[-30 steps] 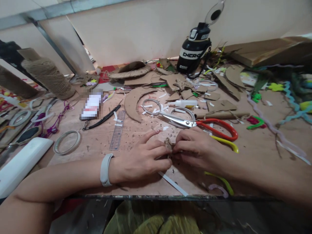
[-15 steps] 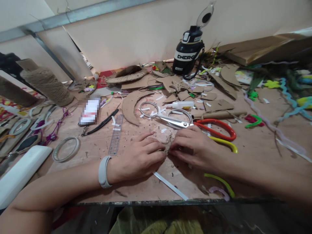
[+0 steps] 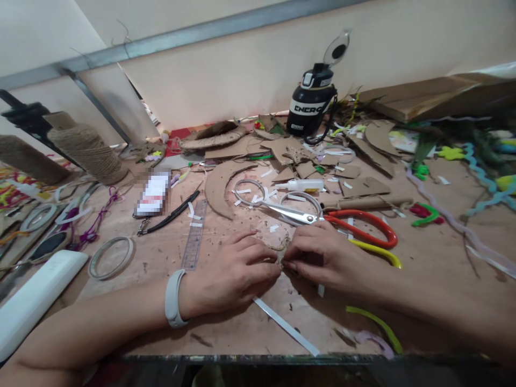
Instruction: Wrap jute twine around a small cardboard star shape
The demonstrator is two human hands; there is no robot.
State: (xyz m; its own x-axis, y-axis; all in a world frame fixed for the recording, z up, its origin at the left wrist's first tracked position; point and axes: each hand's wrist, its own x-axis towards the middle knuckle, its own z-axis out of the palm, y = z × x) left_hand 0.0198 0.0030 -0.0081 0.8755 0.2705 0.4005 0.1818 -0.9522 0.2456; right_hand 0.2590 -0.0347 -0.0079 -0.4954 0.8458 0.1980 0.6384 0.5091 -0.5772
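Note:
Over the near middle of the table my two hands meet at the fingertips around a small piece of brown twine [image 3: 282, 243]. A thin curl of it shows above the fingers; most is hidden. My left hand [image 3: 236, 271], with a grey band at the wrist, is closed, its fingertips against the twine. From the other side my right hand [image 3: 322, 252] pinches it between thumb and fingers. Just beyond the right hand lie scissors [image 3: 360, 224] with red handles. A white paper strip [image 3: 286, 327] lies below the left hand.
A black bottle [image 3: 308, 107] stands at the back with its lid up. Cardboard scraps [image 3: 220, 188], tape rolls [image 3: 110, 258], a ruler [image 3: 194, 236] and a glue bottle [image 3: 302, 185] lie about. At the left are a twine spool [image 3: 86, 148] and a phone [image 3: 152, 196].
The whole scene sits slightly lower in view as the camera has tilted up. Both hands stay together at the twine, with only small finger shifts.

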